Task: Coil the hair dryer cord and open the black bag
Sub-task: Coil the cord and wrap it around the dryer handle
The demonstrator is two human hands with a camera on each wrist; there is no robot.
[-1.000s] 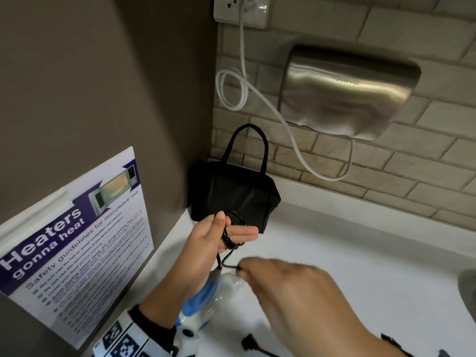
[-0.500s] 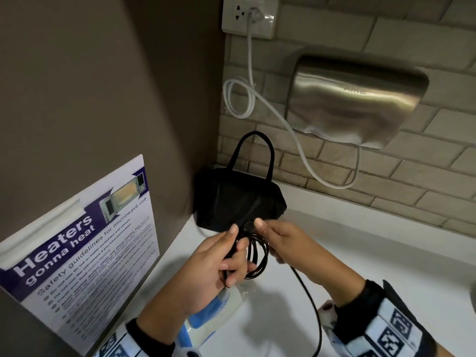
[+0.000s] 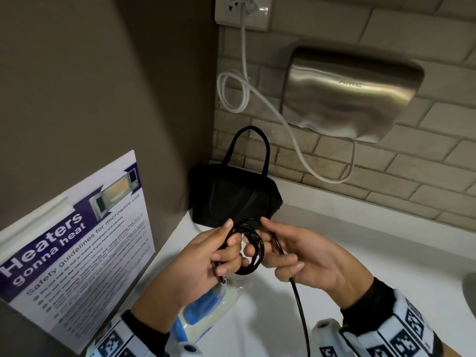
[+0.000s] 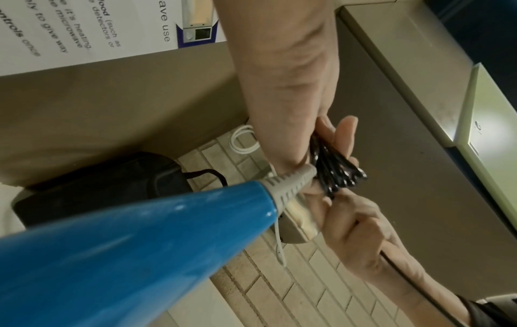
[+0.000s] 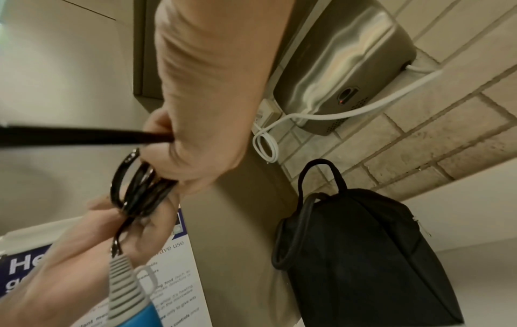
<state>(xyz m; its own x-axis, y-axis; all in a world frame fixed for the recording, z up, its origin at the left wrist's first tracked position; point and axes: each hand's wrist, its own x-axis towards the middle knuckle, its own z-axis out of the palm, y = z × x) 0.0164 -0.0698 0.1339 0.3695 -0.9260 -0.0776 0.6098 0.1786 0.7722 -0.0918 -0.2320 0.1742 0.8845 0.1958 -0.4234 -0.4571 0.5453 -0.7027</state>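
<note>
a person's left hand [image 3: 203,261] grips a small bundle of loops of the black cord [image 3: 251,249] above a white counter [image 3: 360,256], fingers and thumb curled round one side of the loops. the right hand [image 3: 298,256] holds the other side, its fingers closed round the loose length of cord, which runs out under the palm and drops toward the bottom edge of the head view. the cord enters a ribbed grey sleeve at the end of the blue and white hair dryer [image 3: 201,315], which sits below the left wrist; whether the dryer lies on the counter cannot be told. the black bag [image 3: 231,199] stands just behind the hands in the corner, against a brown panel [image 3: 103,99] and a brick-tiled wall [image 3: 386,176], one handle upright, its zip looking closed. a steel hand dryer [image 3: 350,94] hangs on the wall above, its white cable [image 3: 270,99] looped up to a socket [image 3: 243,10]. a microwave safety poster [image 3: 77,248] leans at left.
</note>
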